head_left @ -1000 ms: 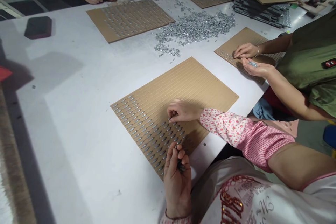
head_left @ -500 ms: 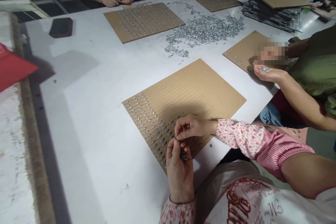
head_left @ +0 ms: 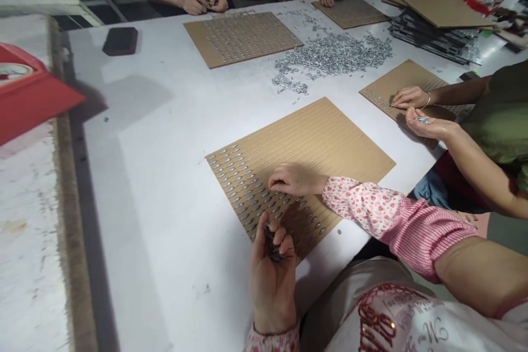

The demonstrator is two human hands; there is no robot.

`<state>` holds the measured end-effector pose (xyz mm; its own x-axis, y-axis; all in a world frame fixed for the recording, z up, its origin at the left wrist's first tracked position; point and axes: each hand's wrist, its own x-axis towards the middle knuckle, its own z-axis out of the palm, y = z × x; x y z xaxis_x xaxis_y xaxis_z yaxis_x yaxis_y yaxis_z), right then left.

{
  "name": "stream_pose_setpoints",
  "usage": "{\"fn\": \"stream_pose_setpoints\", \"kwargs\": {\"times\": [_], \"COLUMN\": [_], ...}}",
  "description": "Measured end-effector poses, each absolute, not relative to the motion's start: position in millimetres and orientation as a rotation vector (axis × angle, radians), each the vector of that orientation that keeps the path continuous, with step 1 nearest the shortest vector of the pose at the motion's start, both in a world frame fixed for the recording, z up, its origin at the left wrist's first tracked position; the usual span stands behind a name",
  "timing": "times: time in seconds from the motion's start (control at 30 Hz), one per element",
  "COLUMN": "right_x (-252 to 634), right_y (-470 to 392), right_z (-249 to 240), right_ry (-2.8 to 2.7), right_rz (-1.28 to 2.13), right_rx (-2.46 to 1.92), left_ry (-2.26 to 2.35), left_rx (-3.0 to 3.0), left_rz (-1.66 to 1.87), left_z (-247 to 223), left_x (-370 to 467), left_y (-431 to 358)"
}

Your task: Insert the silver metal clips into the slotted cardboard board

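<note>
My left hand (head_left: 273, 272) is curled, palm up, around a small heap of silver pointed-oval pieces (head_left: 275, 250) near the front corner of a brown board (head_left: 325, 137). Thin parallel grooves cross this board, and rows of the same pieces lie along its left and near side. My right hand (head_left: 295, 179) is over the board, at the inner end of those rows, with thumb and fingertips pinched together. Whatever sits between those fingertips is too small or hidden to make out. The thumb of my left hand points up, away from my right hand.
A large pile of silver pieces (head_left: 338, 55) lies mid-table. Beyond it are other boards (head_left: 196, 38) with people's hands at them. At right, a co-worker's hand (head_left: 429, 125) holds pieces over another board. A dark block (head_left: 120, 41) and a red object (head_left: 37, 93) are at left.
My right hand has moved away from my left hand, up and over the board. My left hand has dropped slightly, still holding the pieces. The whole view has shifted a little.
</note>
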<state>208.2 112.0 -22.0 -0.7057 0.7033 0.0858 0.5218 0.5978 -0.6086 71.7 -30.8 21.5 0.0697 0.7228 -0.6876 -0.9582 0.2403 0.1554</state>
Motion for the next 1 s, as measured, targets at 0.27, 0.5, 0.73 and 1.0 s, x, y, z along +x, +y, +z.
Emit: {"fn": "stream_pose_setpoints", "kwargs": {"times": [0.27, 0.5, 0.73, 1.0], "right_x": [200.7, 199.8, 222.2, 234.9], "right_y": [103.3, 105.4, 84.6, 69.1], "right_z": [-24.7, -24.7, -0.5, 7.3], "right_ry": [-2.464, -2.416, -2.117, -2.246], "right_rz": [0.622, 0.624, 1.518, 1.308], "right_rx": [-1.209, -1.236, -0.772, -0.516], "left_ry": [0.856, 0.91, 0.916, 0.913], "left_rx": [-0.313, -0.232, -0.165, -0.036], "left_rz": [1.304, 1.33, 1.318, 1.201], "left_z": [11.8, 7.8, 8.7, 7.0], "left_x": [82.4, 84.1, 88.8, 92.1], "left_y": [-36.4, -37.9, -32.6, -35.7]}}
